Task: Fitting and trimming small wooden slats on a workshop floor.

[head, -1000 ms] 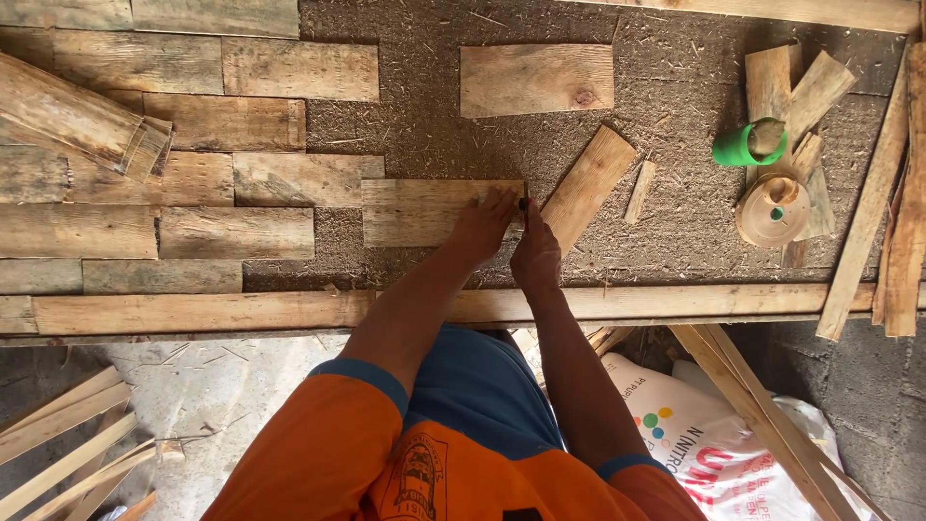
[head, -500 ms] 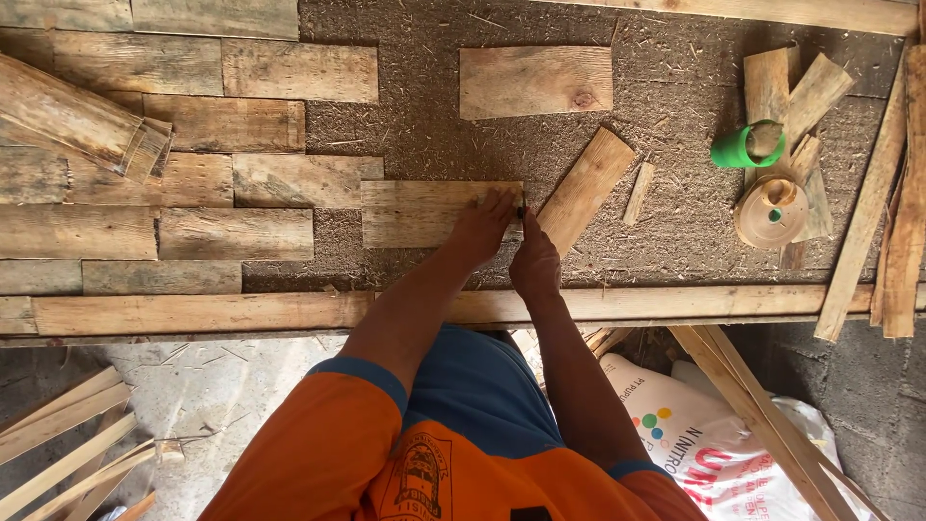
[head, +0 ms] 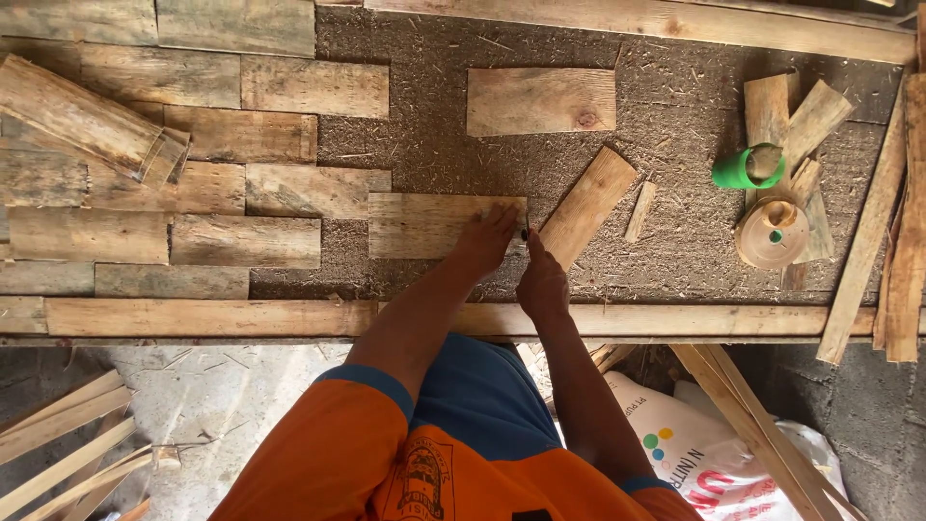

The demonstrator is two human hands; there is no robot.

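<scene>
Hands (head: 516, 260) unmoved, still on plank (head: 424, 224)

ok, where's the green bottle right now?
Head view, right side of the board: the green bottle lies on the loose wood offcuts, just above the round tan lid, well clear of the right hand.
</scene>
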